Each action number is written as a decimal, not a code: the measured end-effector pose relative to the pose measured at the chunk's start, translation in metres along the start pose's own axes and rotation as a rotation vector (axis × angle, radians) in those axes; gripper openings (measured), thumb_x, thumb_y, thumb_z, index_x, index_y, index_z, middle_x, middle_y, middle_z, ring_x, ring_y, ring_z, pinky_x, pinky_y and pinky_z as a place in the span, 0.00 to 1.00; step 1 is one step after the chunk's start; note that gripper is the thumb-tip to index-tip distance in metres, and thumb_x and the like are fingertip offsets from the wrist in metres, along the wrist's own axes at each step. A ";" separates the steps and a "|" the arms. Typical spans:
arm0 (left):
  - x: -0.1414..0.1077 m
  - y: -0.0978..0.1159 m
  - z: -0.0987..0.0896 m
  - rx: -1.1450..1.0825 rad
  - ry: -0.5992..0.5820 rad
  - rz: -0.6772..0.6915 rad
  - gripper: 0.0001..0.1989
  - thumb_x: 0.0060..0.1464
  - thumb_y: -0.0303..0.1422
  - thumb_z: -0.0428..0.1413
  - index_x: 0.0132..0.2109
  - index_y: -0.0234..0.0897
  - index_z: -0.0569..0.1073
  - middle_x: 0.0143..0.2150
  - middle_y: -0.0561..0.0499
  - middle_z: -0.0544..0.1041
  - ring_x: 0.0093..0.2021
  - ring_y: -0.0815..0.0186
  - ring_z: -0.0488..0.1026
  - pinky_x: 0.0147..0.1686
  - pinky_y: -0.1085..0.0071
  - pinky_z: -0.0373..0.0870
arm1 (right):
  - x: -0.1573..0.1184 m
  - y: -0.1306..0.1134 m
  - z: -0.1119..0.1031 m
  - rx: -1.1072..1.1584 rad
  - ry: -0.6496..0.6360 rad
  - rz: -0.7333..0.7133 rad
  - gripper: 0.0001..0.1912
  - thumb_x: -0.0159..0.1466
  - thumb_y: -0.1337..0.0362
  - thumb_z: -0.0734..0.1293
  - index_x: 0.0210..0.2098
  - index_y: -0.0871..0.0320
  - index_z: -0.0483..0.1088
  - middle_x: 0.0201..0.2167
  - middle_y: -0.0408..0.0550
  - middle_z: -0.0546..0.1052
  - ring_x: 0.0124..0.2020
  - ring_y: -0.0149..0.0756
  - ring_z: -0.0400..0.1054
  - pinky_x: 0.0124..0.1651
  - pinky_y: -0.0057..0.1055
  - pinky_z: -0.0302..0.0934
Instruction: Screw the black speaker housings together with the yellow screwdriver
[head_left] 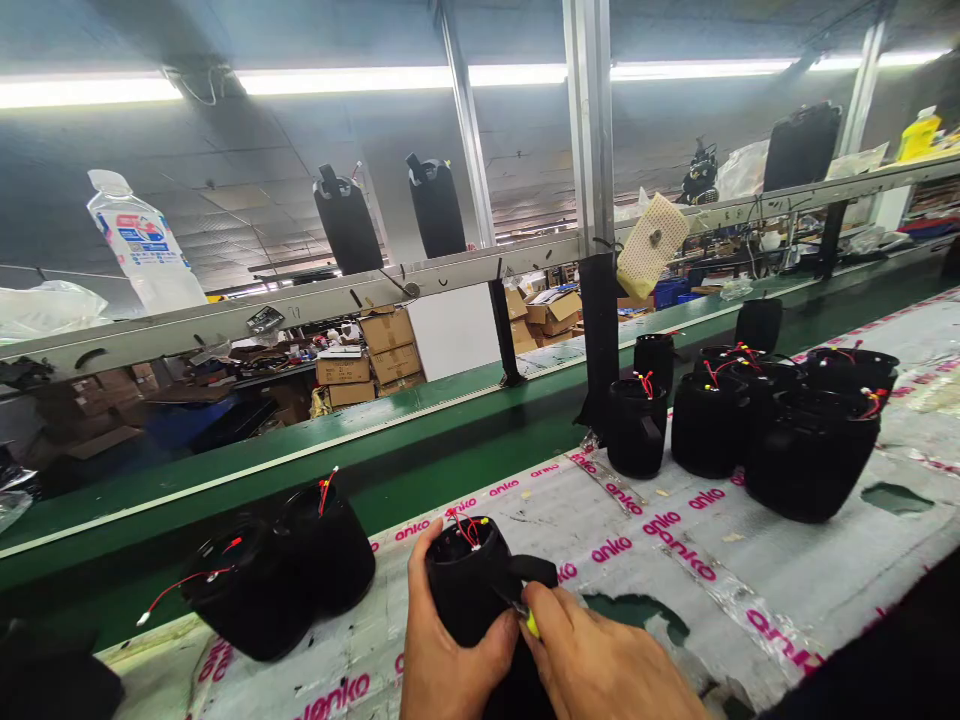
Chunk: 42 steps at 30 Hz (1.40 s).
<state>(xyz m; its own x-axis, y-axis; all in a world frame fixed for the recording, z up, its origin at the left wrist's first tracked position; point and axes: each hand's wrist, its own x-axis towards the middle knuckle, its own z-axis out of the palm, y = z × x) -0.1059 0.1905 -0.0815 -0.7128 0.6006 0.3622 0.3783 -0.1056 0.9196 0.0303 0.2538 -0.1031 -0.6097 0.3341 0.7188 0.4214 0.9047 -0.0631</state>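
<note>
My left hand [457,650] is wrapped round a black cylindrical housing [466,590]. Its open top faces up, with red wires [469,528] and small connectors poking out. A black strap [534,570] sticks out from the housing's right side. Closed in my right hand [600,650] is a small tool with a yellow handle [532,624]; its metal tip meets the housing just under the strap. Most of the tool is hidden by my fingers, so its kind does not show.
Two similar housings [326,550] stand to the left, several more [810,450] to the right. Printed white sheeting [645,545] covers the bench beside a green conveyor belt [420,450]. Above runs a metal rail shelf [450,285] carrying a plastic bottle [146,245]. A post [600,350] rises behind.
</note>
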 end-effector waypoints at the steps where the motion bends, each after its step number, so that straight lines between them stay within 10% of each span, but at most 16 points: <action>1: 0.001 0.000 -0.002 -0.026 -0.020 -0.019 0.42 0.38 0.34 0.62 0.63 0.39 0.62 0.58 0.44 0.74 0.58 0.49 0.72 0.62 0.52 0.64 | 0.000 0.001 0.001 0.043 0.010 -0.011 0.12 0.74 0.70 0.49 0.47 0.57 0.62 0.28 0.43 0.76 0.21 0.35 0.74 0.20 0.30 0.59; 12: 0.006 -0.003 -0.011 -0.186 -0.121 -0.145 0.52 0.38 0.49 0.68 0.67 0.41 0.58 0.52 0.45 0.79 0.50 0.50 0.77 0.54 0.56 0.71 | 0.010 0.004 -0.001 0.061 0.014 -0.036 0.14 0.77 0.65 0.46 0.45 0.56 0.61 0.24 0.40 0.75 0.17 0.35 0.72 0.17 0.33 0.55; 42: 0.000 -0.001 -0.011 -0.172 -0.206 -0.144 0.50 0.43 0.46 0.67 0.69 0.42 0.52 0.56 0.44 0.77 0.56 0.48 0.74 0.59 0.51 0.65 | 0.013 0.009 -0.004 -0.057 0.033 -0.078 0.12 0.74 0.72 0.48 0.43 0.56 0.60 0.22 0.39 0.74 0.15 0.33 0.70 0.16 0.33 0.50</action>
<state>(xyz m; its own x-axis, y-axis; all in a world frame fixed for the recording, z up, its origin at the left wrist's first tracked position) -0.1122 0.1822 -0.0805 -0.6105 0.7652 0.2044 0.1641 -0.1303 0.9778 0.0285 0.2648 -0.0921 -0.6203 0.2538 0.7422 0.4114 0.9109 0.0324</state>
